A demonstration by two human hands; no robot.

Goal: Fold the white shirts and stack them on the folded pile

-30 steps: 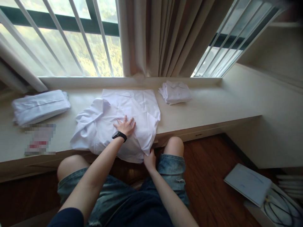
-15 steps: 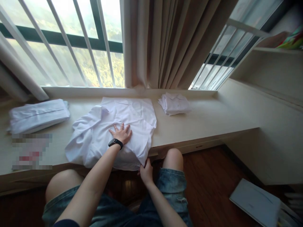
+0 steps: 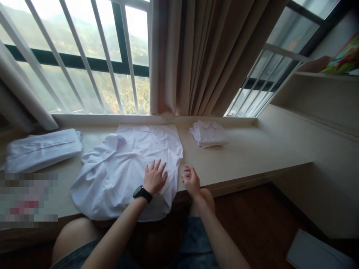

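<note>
A white shirt (image 3: 117, 168) lies spread and rumpled on the cream window ledge (image 3: 252, 157), its lower edge hanging over the front. My left hand (image 3: 155, 178), with a black watch on the wrist, presses flat on the shirt's right part, fingers apart. My right hand (image 3: 191, 180) hovers just right of the shirt's right edge, fingers loosely curled and holding nothing. One sleeve is bunched at the shirt's upper left.
A pile of folded white shirts (image 3: 209, 133) sits at the back right of the ledge. A larger folded white bundle (image 3: 42, 148) lies at the left. A beige curtain (image 3: 202, 56) hangs behind. A flat white object (image 3: 316, 254) lies on the wooden floor at right.
My right hand let go of the shirt's lower right corner and rose beside the shirt's right edge. My left hand shifted slightly right on the cloth. The view tilted upward.
</note>
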